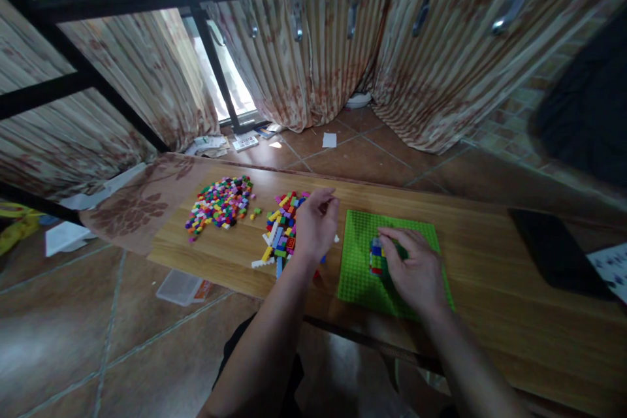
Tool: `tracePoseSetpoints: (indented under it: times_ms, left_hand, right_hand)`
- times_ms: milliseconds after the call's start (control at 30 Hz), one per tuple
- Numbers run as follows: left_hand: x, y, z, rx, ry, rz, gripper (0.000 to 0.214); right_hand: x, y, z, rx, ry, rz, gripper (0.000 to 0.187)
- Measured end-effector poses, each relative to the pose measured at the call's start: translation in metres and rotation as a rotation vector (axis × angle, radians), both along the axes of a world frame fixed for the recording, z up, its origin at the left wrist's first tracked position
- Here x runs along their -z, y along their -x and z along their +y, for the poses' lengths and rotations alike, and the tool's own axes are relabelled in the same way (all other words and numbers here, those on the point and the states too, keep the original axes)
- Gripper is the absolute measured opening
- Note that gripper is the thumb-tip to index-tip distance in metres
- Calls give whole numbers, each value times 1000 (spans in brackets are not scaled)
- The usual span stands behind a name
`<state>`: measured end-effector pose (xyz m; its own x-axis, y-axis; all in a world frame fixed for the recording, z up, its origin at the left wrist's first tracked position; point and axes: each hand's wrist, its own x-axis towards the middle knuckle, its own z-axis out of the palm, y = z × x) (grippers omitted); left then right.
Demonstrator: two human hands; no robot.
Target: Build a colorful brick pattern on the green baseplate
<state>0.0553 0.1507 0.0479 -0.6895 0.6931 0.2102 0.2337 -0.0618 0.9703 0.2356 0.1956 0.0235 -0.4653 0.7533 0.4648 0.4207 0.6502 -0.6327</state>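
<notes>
A: Left hand (pixel 317 222)?
B: Over the loose bricks (pixel 280 235), fingers curled. Hard to tell if holding one.
A: Right hand (pixel 414 268)?
B: Flat and loose, pressing the little build (pixel 376 256) on the green plate (pixel 360 281), on the table (pixel 490 287).
A: Step?
B: Looks like picking a brick. Next: line up bumps, push straight down.

Nothing legible anywhere. Dark marks on the sheet (pixel 610 268) at 3 o'clock too blurred to read (same for the papers (pixel 210 144) toward 11 o'clock).
</notes>
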Motion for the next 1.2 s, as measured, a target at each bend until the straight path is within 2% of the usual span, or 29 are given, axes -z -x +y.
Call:
tracePoseSetpoints:
  times_ms: [100, 367, 733, 867, 967, 1100, 1200]
  left_hand:
    - [-5, 18, -6, -51, -61, -144, 23]
    - [-11, 38, -21, -78, -123, -201, 24]
    - [-23, 47, -31, -106, -110, -252, 23]
    - [-20, 48, -31, -43, -95, -291, 24]
    - [-12, 45, -29, 37, -82, -293, 22]
    - [1, 35, -23, 109, -6, -148, 16]
    - [6, 23, -20, 149, 77, -20, 16]
  right_hand:
    - [2, 14, -10, -93, -67, -66, 24]
    - [8, 51, -32, -241, -164, -160, 27]
    - [16, 83, -30, -249, -168, -273, 23]
    - [11, 83, -31, -219, -148, -171, 20]
    - [1, 72, -26, -159, -103, -40, 25]
    - [-11, 42, -7, 53, 13, 145, 29]
    - [-12, 15, 13, 195, 173, 257, 30]
